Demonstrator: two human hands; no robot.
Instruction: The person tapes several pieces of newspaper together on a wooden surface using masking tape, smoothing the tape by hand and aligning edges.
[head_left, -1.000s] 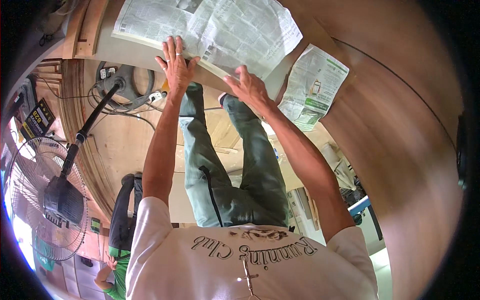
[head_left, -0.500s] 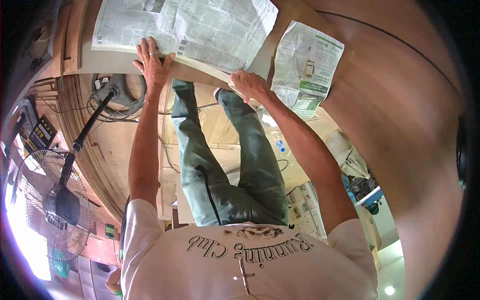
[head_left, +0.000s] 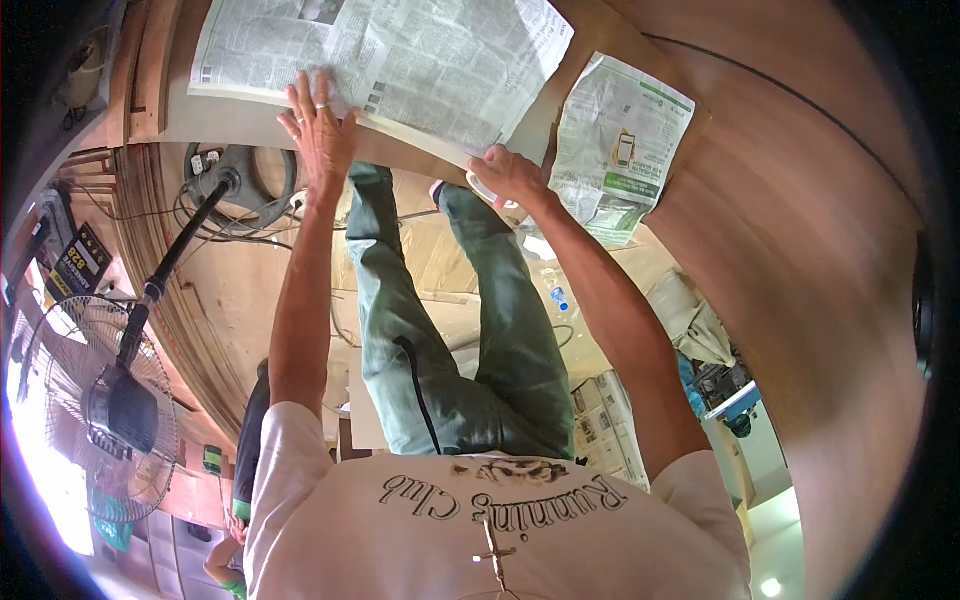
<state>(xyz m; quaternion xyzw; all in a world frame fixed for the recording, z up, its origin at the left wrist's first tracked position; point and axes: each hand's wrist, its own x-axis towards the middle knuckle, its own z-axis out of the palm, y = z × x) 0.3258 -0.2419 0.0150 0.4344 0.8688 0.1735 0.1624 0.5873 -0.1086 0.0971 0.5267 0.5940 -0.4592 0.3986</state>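
A large newspaper sheet [head_left: 440,70] lies on a brown panel at the top of the view. My left hand [head_left: 322,135] rests on its near edge, fingers spread. My right hand [head_left: 508,175] is closed around a roll of pale tape [head_left: 484,190], whose ring shows below the fingers. From that hand a pale tape strip [head_left: 415,140] runs along the newspaper's near edge toward my left hand. A smaller newspaper piece [head_left: 620,140] with a green-printed patch lies to the right, its lower part hanging past the panel's edge.
A standing fan [head_left: 125,405] is at the left, its round base [head_left: 240,185] among loose cables. Beneath my arms are a small bottle [head_left: 560,298] and a crumpled pale cloth [head_left: 690,315]. A curved brown panel [head_left: 790,250] rises at the right. Another person's arm [head_left: 225,560] shows at lower left.
My left hand has shifted slightly right along the newspaper's edge. My right hand has moved a little right with the tape roll, and the whole view has shifted slightly.
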